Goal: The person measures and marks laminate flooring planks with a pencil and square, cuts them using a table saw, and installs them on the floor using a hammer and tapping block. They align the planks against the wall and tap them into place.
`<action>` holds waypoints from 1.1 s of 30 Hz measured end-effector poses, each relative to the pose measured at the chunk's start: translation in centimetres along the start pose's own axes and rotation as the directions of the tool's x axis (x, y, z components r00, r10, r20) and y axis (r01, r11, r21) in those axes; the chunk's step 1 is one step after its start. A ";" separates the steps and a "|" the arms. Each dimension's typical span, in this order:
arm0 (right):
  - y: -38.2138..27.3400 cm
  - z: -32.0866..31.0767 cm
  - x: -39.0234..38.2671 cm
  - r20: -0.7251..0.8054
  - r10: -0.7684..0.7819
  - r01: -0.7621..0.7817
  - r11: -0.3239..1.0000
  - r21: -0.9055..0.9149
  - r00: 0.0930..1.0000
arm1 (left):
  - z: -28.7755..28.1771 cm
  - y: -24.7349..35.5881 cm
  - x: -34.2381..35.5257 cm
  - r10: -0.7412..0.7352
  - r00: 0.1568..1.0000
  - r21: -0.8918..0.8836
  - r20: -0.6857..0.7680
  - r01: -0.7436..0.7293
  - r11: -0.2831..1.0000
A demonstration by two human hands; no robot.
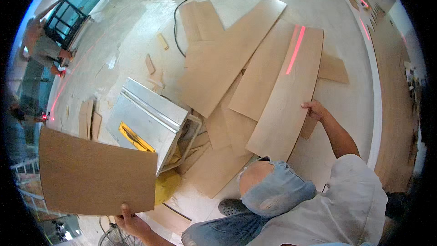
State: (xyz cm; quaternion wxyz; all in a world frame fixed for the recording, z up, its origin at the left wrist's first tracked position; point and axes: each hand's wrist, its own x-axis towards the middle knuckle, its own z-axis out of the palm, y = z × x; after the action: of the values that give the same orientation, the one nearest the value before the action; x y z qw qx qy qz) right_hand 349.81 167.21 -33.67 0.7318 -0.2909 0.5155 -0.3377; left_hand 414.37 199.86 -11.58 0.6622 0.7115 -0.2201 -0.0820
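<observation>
1. L hand [129,221] grips the brown panel [98,173] by its lower edge, thumb on the face. Panel is held up, just left of the table saw [148,120]. R hand not in view.
2. Risk: one-edge grip, so panel may tip or slip. Its right corner is near the saw and could strike it.
3. Co-worker crouched at right, hand [314,109] on long plank [287,95]. A swing that way could hit them.
4. Loose planks and black cord [177,27] on floor: trip risk. Open room looks to be far floor only.
</observation>
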 end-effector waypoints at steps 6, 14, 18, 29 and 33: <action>5.5 -8.5 0.7 -0.074 0.127 -0.120 0.989 0.088 0.989 | 10.1 5.3 -1.5 0.008 0.978 0.095 0.211 -0.029 0.995; 1.1 -5.5 -3.7 -0.283 0.187 -0.306 0.826 -0.472 0.941 | 25.1 2.2 -4.2 -0.124 0.768 0.485 0.629 -0.262 0.834; -1.5 -4.5 -4.5 -0.385 0.091 -0.389 0.384 -0.837 0.918 | 32.9 -2.0 -6.8 -0.222 0.651 0.450 0.726 -0.206 0.869; 1.1 18.0 1.2 -0.293 -0.117 0.106 0.993 -0.052 0.949 | 35.3 -4.2 -11.6 0.034 0.480 0.240 0.877 -0.497 0.833; 4.6 17.5 9.5 -0.496 -0.178 0.008 0.945 -0.326 0.850 | 24.6 4.0 -9.3 0.009 0.384 0.262 0.923 -0.647 0.715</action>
State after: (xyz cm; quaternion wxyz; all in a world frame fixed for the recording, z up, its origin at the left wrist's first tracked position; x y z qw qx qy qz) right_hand 369.64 163.80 -37.27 0.4929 -0.3257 0.7252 -0.3535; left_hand 395.26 181.38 -11.94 0.1940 0.6663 -0.6861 -0.2183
